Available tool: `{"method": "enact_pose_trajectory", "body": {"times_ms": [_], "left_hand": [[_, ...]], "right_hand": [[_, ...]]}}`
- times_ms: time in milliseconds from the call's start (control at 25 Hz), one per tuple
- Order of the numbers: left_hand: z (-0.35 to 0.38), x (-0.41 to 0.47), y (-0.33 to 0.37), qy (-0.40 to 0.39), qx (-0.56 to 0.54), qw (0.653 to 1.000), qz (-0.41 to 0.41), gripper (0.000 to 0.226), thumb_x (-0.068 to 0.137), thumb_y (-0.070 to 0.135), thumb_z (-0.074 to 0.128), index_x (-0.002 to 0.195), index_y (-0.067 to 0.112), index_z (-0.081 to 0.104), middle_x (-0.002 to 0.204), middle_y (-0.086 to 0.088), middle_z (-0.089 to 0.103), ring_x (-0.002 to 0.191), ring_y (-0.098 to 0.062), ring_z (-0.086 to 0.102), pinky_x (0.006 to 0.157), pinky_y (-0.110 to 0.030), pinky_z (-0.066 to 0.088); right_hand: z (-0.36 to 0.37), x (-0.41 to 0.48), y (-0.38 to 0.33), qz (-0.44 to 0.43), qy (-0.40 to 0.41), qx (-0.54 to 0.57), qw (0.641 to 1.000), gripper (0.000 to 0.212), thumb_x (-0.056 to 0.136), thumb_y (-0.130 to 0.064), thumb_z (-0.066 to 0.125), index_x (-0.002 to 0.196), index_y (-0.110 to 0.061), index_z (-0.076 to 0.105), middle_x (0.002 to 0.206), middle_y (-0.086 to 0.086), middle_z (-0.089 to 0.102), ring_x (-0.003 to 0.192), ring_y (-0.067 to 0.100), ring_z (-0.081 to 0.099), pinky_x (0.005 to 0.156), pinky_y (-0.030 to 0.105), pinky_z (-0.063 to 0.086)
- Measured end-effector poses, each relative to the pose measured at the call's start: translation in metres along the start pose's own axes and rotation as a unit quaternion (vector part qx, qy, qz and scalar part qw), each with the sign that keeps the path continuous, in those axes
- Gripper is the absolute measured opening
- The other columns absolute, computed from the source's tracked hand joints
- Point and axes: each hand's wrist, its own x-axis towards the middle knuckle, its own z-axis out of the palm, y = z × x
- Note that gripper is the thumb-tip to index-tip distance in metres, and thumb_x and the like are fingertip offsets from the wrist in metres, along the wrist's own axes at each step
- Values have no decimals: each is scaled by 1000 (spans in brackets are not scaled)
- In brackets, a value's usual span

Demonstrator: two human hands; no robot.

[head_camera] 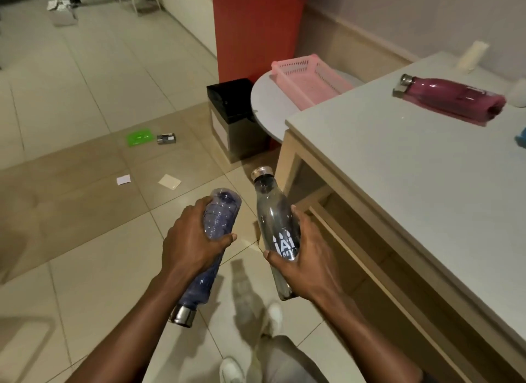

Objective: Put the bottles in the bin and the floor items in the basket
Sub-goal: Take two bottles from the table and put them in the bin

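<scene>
My left hand (193, 240) grips a blue see-through bottle (220, 211), held with its steel cap toward me and its base pointing away. My right hand (306, 254) grips a grey see-through bottle (271, 209) with white lettering, cap pointing away. A maroon bottle (452, 96) lies on its side on the table (398, 160). The black bin (236, 120) stands on the floor ahead by the red pillar. A pink basket (310, 79) rests on a round white table (264, 109). On the floor lie a green flat item (139, 138), a small dark box (166, 139) and two paper scraps (123, 179) (170, 181).
The red pillar (256, 26) rises behind the bin. A cream cylinder (471, 55) stands at the table's far edge, and a blue object (521, 137) shows at the right edge. More clutter (62, 11) lies far off on the tiled floor. My shoes (232, 370) are below.
</scene>
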Motion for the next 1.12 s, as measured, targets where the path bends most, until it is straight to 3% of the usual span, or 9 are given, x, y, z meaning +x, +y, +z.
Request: {"method": "enact_pose_trajectory", "body": {"times_ms": [160,320,520,600,760,920,1120], "left_hand": [[4,23,-52,-38,11,999,-35,96,64,65,86,146,39,43,133,3,64,109,-26,67,84,-45,56],[3,68,-103,-79,45,993,-79,94,65,67,84,145,40,42,128,5,63,107,-25,67,85,-43,56],[-13,137,-163,-92,116,983,-105,90,63,64,88,138,28,52,113,0,70,93,-24,68,79,-39,58],[-24,167,-185,-101,127,979,-126,93,64,73,80,141,31,47,116,2,68,96,-21,68,83,-39,58],[-43,232,-211,-86,108,976,-168,96,69,67,85,146,24,46,128,-4,67,109,-27,66,91,-42,54],[-50,298,-235,-67,53,975,-205,96,67,61,90,146,26,49,126,-5,69,108,-32,67,86,-43,53],[-49,401,-281,-84,12,977,-195,98,63,69,87,145,31,47,125,-3,71,105,-30,69,84,-45,57]], "right_hand": [[44,42,1,17,-42,-10,999,98,75,-42,86,153,-37,28,138,-4,49,110,15,60,78,19,47],[97,107,12,46,-74,-17,996,103,73,-43,87,155,-35,24,139,0,48,112,21,61,90,37,58],[168,201,15,42,-161,-80,983,108,61,-66,71,153,-35,21,133,-1,52,104,24,66,77,43,62],[191,240,11,40,-195,-95,975,112,62,-64,76,154,-35,18,132,0,57,101,24,67,73,42,63],[212,305,-10,26,-214,-119,969,109,69,-54,85,154,-29,20,129,5,57,103,25,64,75,38,61],[235,364,-33,45,-237,-133,961,102,71,-55,81,150,-29,21,124,5,53,101,27,64,79,41,60],[277,440,-50,62,-235,-151,958,97,74,-56,74,150,-29,20,126,4,52,100,20,61,80,36,61]]}}
